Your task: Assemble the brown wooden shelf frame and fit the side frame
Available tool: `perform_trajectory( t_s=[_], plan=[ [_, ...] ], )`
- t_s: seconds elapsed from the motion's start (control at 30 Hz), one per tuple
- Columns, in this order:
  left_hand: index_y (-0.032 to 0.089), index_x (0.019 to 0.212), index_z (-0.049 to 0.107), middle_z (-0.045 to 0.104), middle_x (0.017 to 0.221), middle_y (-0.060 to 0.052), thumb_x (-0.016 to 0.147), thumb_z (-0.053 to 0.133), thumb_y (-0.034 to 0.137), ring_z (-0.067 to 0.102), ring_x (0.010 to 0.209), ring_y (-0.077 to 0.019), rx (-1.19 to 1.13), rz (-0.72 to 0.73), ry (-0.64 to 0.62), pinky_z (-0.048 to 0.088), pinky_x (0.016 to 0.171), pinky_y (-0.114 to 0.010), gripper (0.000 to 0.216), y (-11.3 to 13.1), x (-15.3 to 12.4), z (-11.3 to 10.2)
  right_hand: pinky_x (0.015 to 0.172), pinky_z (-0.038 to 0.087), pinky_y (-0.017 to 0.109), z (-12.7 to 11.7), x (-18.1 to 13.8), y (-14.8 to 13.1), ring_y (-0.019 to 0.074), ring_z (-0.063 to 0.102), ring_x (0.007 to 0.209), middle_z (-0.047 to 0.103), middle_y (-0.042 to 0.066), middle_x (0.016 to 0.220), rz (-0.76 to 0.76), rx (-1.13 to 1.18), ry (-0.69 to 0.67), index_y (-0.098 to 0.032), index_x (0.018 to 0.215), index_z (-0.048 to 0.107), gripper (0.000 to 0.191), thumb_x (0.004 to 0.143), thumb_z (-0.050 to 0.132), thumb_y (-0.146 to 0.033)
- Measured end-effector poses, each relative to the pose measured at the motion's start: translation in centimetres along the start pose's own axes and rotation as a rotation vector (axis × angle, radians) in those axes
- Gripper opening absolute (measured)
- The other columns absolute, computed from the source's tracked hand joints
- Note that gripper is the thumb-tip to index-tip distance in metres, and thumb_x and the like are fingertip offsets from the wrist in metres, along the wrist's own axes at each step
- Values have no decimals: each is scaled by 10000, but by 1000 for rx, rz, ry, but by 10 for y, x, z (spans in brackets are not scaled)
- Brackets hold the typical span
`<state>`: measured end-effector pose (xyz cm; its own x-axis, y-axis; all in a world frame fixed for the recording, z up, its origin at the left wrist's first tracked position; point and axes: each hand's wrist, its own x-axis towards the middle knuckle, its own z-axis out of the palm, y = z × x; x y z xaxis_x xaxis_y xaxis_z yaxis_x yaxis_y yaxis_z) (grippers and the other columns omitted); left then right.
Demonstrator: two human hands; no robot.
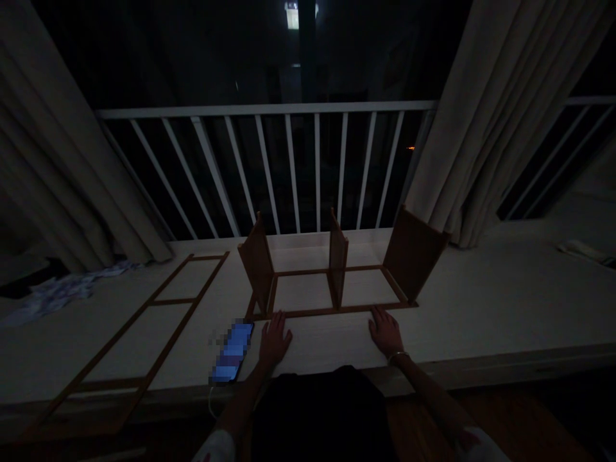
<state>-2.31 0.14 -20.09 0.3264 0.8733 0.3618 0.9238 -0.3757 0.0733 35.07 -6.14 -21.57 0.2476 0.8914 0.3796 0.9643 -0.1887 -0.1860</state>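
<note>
Two bare hands rest flat on a pale bench (481, 301) in dim light, before a white railing (269, 110) and a dark window hung with curtains (495, 109).

At far left, crumpled cloth or paper (62, 292) lies on the bench; the light is too low to tell which. Just right of it a flat wooden frame (144, 327), ladder-like with crossbars, lies apart from the rest. A lit phone (232, 353) with a cable sits just left of the left hand.

The left hand (274, 339) lies palm down, fingers spread, its fingertips at or just short of the front rail of a second wooden frame (332, 311). It grips nothing. From that frame rise three upright panels: a left panel (257, 263), a middle panel (338, 256) and a right panel (414, 253), the outer two leaning slightly outward.

The right hand (385, 332), a bangle at its wrist, lies likewise open and flat, fingertips at the same front rail, holding nothing.

Judged from this layout, the work is the assembly of a small shelf unit, with the panels seated in one frame and the hands steadying its base. A likely next move is fitting the loose frame onto the panels' free edges, which would call for squaring the leaning panels first.
</note>
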Motion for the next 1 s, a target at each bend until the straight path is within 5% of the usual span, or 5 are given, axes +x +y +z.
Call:
perform_trajectory(
  t_s=[0.63,0.83,1.0],
  plan=[
    [180,1350,213,248,1395,-76,829,314,323,141,1301,-198,10,-1,6,171,1024,-414,550,0,-2,-1,973,200,399,7,-2,1,224,333,1189,359,78,1337,-30,-50,-5,-205,1311,298,487,836,277,-305],
    [134,1320,288,289,1375,-105,819,302,258,180,1288,-228,89,-3,-37,153,1022,-442,516,3,3,-3,859,319,370,-15,17,-2,243,392,1121,433,126,1258,-56,-147,-169,-176,1243,384,418,835,305,-229],
    [106,1240,387,403,1286,-160,799,309,138,338,1203,-250,193,-9,-256,191,990,-479,449,8,29,-20,828,341,352,-35,50,-10,239,453,1061,502,164,1154,-265,-254,-389,-134,1138,463,343,820,335,-133]
  ],
)
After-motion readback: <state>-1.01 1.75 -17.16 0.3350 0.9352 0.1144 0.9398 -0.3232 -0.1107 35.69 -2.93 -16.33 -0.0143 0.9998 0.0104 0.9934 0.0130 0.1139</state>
